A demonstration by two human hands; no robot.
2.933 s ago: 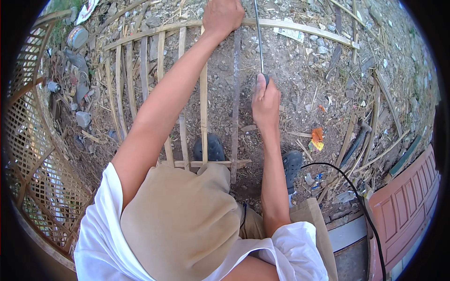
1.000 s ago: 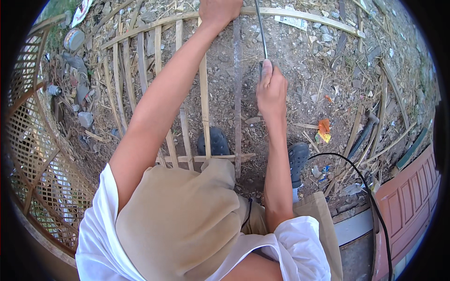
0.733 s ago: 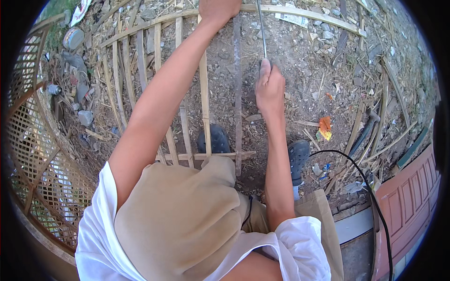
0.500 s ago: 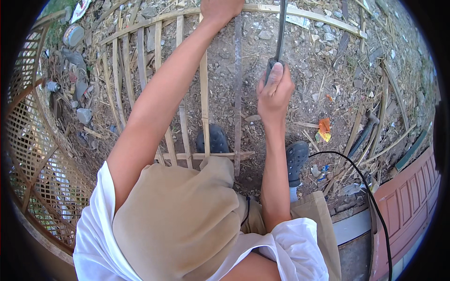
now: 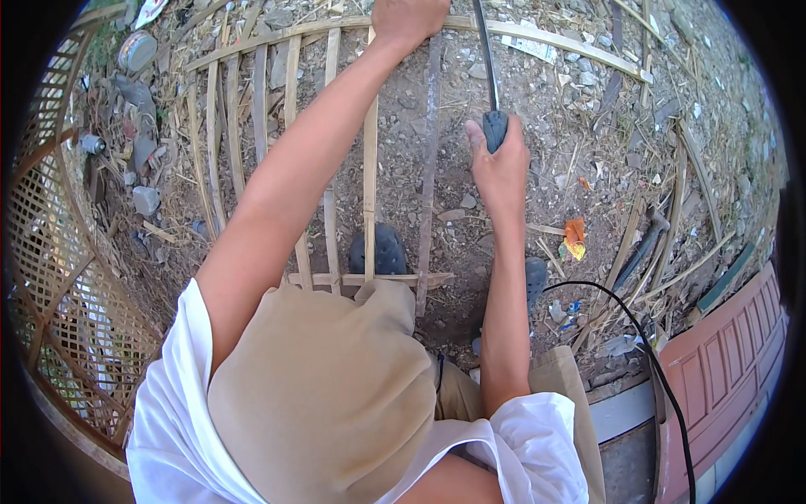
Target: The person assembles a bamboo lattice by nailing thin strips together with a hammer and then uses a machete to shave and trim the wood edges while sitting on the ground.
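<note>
A frame of thin wooden slats (image 5: 369, 160) lies over the ground in front of me, with a long curved rail (image 5: 579, 48) across its far end. My left hand (image 5: 410, 20) is closed at that rail near the top edge, where its fingertips are cut off. My right hand (image 5: 501, 160) grips the dark handle of a long-bladed knife (image 5: 487, 63). Its narrow blade points away from me, crossing the rail to the right of my left hand. Nearer my body, a short crosspiece (image 5: 437, 280) joins the slats.
Dry dirt with stones and litter surrounds the frame. A woven lattice panel (image 5: 59, 252) stands at left. On the right lie a hammer-like tool (image 5: 642, 248), loose wood strips (image 5: 701, 168), a black cable (image 5: 646, 328) and a reddish panelled board (image 5: 722, 361). My dark shoe (image 5: 382, 250) is beneath the slats.
The knife has turned so its tip leans further left and its blade shows differently. My right forearm has shifted right, covering more of my right shoe. My left hand stays at the rail.
</note>
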